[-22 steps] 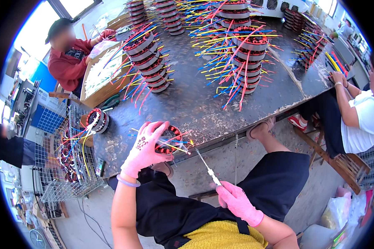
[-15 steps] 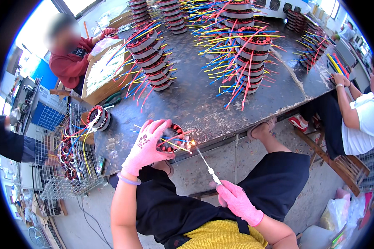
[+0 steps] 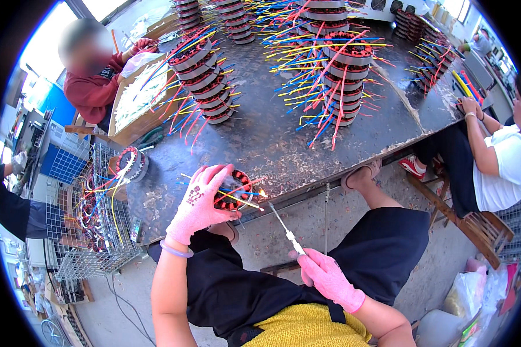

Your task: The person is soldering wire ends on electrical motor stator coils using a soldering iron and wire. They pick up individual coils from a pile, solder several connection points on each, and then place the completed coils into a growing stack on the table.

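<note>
A stator core (image 3: 235, 188) with black-and-red windings is gripped in my pink-gloved left hand (image 3: 200, 199), at the table's near edge. Blue, yellow and red lead wires stick out of it. My right hand (image 3: 331, 280), also in a pink glove, is closed round the white handle of a thin-necked torch (image 3: 286, 231). A small orange flame (image 3: 263, 192) burns off the torch's tip, close beside the wire ends. Part of the stator is hidden behind my left fingers.
Stator stacks (image 3: 205, 84) with coloured wires stand on the dark table (image 3: 260, 124). A single stator (image 3: 132, 165) is at its left, near a box of white pieces (image 3: 142, 107) and a wire basket (image 3: 92, 231). Co-workers sit at left (image 3: 90, 84) and right (image 3: 498, 162).
The flame looks larger and has shifted slightly left with the torch. Both hands keep their grips; the whole view has shifted a little.
</note>
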{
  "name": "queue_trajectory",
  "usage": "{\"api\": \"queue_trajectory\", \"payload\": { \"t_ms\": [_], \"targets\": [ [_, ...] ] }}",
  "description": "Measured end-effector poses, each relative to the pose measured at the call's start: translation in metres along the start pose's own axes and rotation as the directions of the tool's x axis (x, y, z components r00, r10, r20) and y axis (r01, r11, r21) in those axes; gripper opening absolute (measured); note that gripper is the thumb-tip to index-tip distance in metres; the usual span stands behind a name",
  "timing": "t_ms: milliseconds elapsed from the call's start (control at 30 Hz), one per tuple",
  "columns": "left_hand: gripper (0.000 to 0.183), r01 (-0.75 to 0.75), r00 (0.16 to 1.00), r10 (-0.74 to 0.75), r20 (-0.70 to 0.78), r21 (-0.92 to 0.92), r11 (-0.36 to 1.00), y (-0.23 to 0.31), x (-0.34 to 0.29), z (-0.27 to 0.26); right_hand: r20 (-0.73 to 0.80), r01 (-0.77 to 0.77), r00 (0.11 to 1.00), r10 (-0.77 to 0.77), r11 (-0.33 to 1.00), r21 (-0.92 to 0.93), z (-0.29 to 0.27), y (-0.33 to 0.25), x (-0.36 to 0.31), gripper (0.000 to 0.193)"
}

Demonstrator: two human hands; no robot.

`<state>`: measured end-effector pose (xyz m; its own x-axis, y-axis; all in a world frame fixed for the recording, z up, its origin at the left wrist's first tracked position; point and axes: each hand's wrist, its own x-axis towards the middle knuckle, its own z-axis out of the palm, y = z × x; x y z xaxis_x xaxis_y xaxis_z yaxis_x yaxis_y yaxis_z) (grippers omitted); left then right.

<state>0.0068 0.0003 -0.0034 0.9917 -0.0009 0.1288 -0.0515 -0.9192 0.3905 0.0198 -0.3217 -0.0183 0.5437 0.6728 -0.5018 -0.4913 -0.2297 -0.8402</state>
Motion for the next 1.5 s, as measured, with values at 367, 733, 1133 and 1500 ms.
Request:
{"api": "queue_trajectory", "payload": {
  "t_ms": [367,733,1133,1500],
  "targets": [
    [0.097,0.025,1.0,-0.025,0.001,-0.019,1.0,0.006,0.003,-0.002,-0.013,-0.003,1.0,0.004,0.999,0.037,-0.002,0.004,-0.001,0.035],
    [0.098,0.029,0.999,-0.029,0.02,-0.023,0.999,0.007,0.003,-0.003,-0.016,-0.022,1.0,0.021,0.999,-0.033,-0.001,-0.01,-0.003,0.035],
    [0.098,0.043,0.999,-0.042,0.019,-0.031,0.999,0.006,0.003,-0.001,0.003,-0.016,1.0,0.016,0.999,0.032,-0.004,0.002,0.0,0.033],
    [0.097,0.03,0.999,-0.029,0.019,-0.025,0.999,0.007,0.004,-0.002,-0.015,0.001,1.0,-0.002,1.0,-0.022,-0.002,-0.005,-0.001,0.035]
  ]
}}
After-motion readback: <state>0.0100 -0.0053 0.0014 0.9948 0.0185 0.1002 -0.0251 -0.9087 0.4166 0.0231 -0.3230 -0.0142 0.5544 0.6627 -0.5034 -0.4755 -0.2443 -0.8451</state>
